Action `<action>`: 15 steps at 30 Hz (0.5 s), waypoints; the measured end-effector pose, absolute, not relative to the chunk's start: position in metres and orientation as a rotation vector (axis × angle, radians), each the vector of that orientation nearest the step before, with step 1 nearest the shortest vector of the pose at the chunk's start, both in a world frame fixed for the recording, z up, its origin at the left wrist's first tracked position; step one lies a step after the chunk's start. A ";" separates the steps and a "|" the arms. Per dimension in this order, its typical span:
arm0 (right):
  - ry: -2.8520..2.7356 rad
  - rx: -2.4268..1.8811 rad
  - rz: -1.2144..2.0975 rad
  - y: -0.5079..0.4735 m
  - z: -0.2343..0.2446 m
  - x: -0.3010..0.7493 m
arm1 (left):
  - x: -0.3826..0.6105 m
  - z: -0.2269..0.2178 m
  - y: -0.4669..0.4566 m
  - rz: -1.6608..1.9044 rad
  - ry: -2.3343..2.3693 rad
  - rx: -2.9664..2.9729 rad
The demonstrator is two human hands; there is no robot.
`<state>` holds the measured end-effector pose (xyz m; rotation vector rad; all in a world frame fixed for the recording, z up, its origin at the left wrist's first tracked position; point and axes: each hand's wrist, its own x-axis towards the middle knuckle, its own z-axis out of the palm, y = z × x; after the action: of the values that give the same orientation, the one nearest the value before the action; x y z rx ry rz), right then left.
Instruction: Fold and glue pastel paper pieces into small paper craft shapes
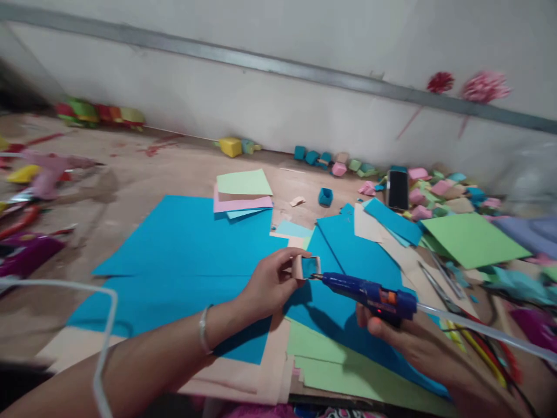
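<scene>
My left hand [267,284] pinches a small peach paper box [298,267] with a blue inside, its opening turned to the right. In my right hand [404,337] is a blue hot glue gun [352,287], a clear glue stick [478,327] running out of its back and a small red light lit on its body. The gun's metal nozzle is at the lower edge of the box's opening; whether it touches cannot be made out. Both hands are above blue paper sheets [195,238]. Behind the box stands a small open blue paper box [325,196].
Folded paper pieces [439,188] are heaped at the back right beside a phone [397,189]. Scissors [437,287] lie right of the sheets. Pink [46,171] and purple glue guns [26,255] lie at left. A white cord [107,325] crosses the lower left. A wall closes off the back.
</scene>
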<state>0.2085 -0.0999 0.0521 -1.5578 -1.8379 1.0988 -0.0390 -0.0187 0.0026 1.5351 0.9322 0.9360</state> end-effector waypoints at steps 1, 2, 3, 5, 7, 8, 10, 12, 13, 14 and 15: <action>-1.842 -1.533 1.164 -0.100 0.055 0.211 | -0.039 0.004 -0.018 0.937 0.951 1.529; -1.815 -1.535 1.210 -0.100 0.058 0.216 | -0.040 0.005 -0.016 0.930 0.966 1.530; -1.768 -1.574 1.205 -0.098 0.060 0.225 | -0.041 0.005 -0.015 0.916 0.997 1.530; -1.708 -1.752 0.952 -0.089 0.066 0.255 | -0.042 0.004 -0.010 0.888 1.058 1.519; -1.775 -2.071 0.343 -0.076 0.075 0.299 | -0.043 0.004 -0.005 0.873 1.071 1.508; -1.825 -2.208 0.000 -0.068 0.081 0.323 | -0.044 0.005 -0.004 0.875 1.080 1.508; -1.778 -2.273 -0.209 -0.049 0.092 0.369 | -0.045 0.009 -0.002 0.901 1.098 1.499; -1.790 -2.270 -0.280 -0.030 0.100 0.402 | -0.047 0.013 0.001 0.944 1.110 1.454; -1.786 -2.260 -0.304 -0.022 0.102 0.413 | -0.048 0.015 0.003 0.995 1.132 1.426; -1.801 -2.231 -0.303 -0.015 0.104 0.419 | -0.050 0.016 0.006 1.050 1.154 1.398; -1.818 -2.194 -0.297 -0.009 0.106 0.422 | -0.052 0.017 0.009 1.115 1.172 1.370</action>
<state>0.4222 -0.0087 0.1055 -2.1935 -1.8183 -0.2970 -0.0518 0.0092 0.0166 1.3705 1.1719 1.1146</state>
